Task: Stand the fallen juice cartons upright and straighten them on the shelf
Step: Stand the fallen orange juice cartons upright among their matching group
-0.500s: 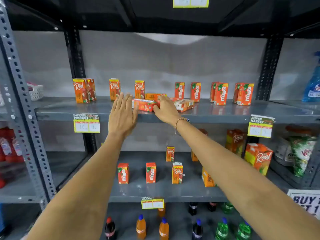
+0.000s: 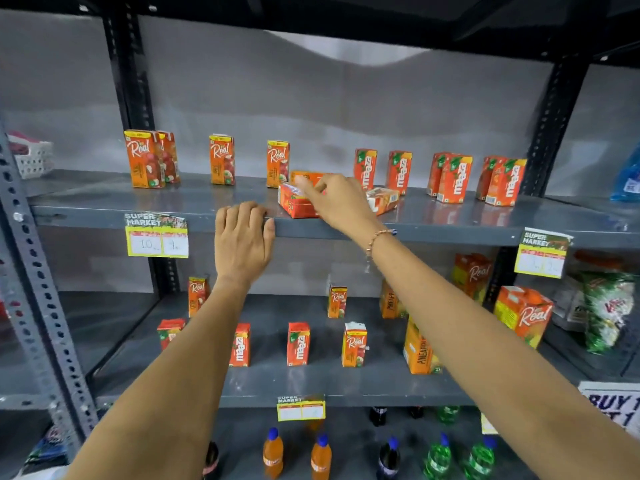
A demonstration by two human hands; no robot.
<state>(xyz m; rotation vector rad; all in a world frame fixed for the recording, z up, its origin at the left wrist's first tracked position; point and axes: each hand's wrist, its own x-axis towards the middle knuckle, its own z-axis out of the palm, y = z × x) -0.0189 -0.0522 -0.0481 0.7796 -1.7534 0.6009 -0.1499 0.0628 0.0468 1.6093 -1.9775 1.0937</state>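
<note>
Now, left to right: your left hand (image 2: 242, 242) hooked over front lip of grey metal shelf (image 2: 450, 227), fingers curled on edge, gripping no carton. Just right, fallen orange juice carton (image 2: 294, 204) lies flat near shelf front; your right hand (image 2: 341, 202) over it, thumb and fingers pinching its top edge, grip point partly hidden. Second flat orange carton (image 2: 306, 177) behind, mostly covered by hand. Third fallen carton (image 2: 384, 199) peeks out right of hand, label unreadable.
</note>
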